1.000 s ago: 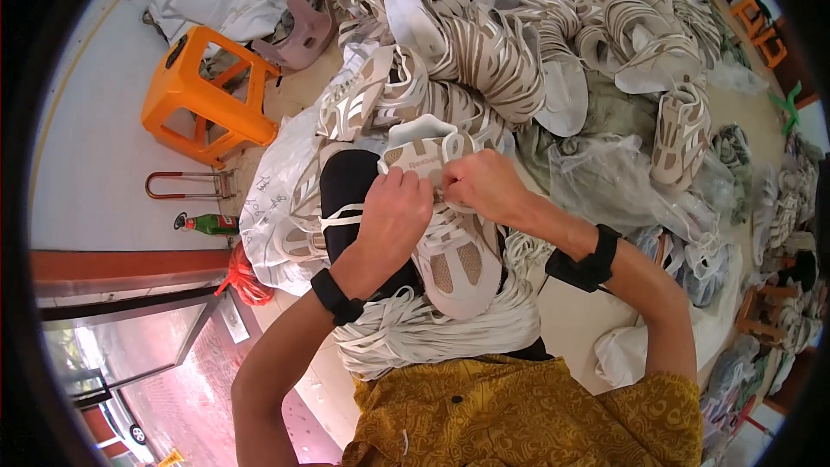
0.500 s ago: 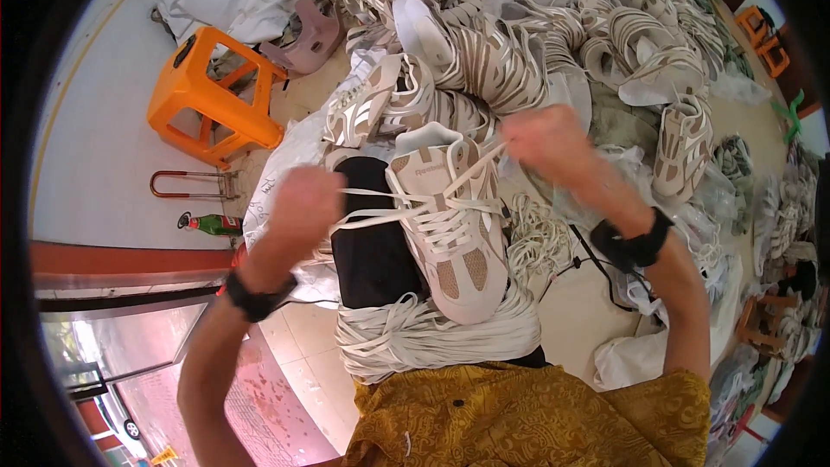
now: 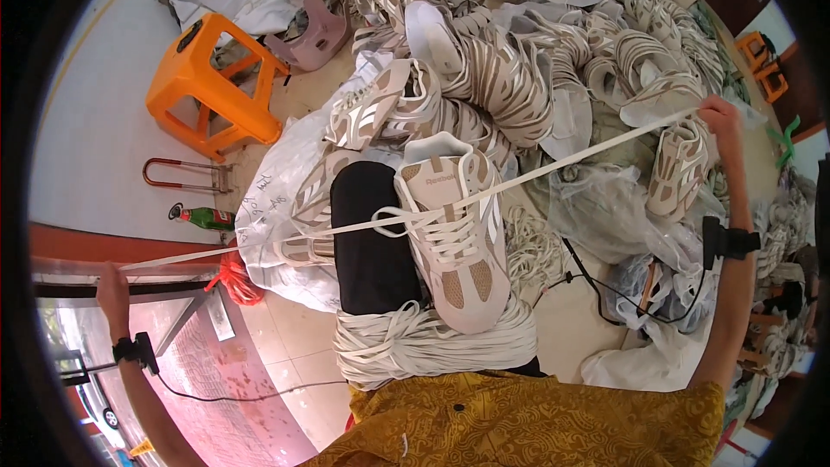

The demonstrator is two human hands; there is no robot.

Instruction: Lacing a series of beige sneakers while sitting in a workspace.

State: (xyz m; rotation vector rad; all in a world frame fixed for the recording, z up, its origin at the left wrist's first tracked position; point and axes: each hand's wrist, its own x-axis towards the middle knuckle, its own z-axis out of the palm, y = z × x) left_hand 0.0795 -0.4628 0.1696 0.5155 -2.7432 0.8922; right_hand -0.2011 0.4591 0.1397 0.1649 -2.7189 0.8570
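Note:
A beige and white sneaker upper (image 3: 462,285) with a tan mesh toe lies in front of me, partly over a bundle of white laces (image 3: 389,350). Its cream shoelace (image 3: 588,153) crosses the laced front and stretches taut far out to both sides, with a small loop left of the tongue. My left hand (image 3: 112,296), at the far left, is closed on one end. My right hand (image 3: 724,128), raised at the far right, pinches the other end. Beside the upper, a black padded block (image 3: 373,246) touches its left side.
Behind lie long stacks of beige shoe uppers (image 3: 510,78). An orange stool (image 3: 212,91) and a green bottle (image 3: 203,216) are at the left. Loose laces (image 3: 536,246) and clear plastic bags (image 3: 596,199) spread to the right. Red plastic string (image 3: 238,281) lies on the floor.
Both hands have moved widely apart, left hand outward and down, right hand outward to the right. The lace ends, loosely held before, are drawn out straight and tight.

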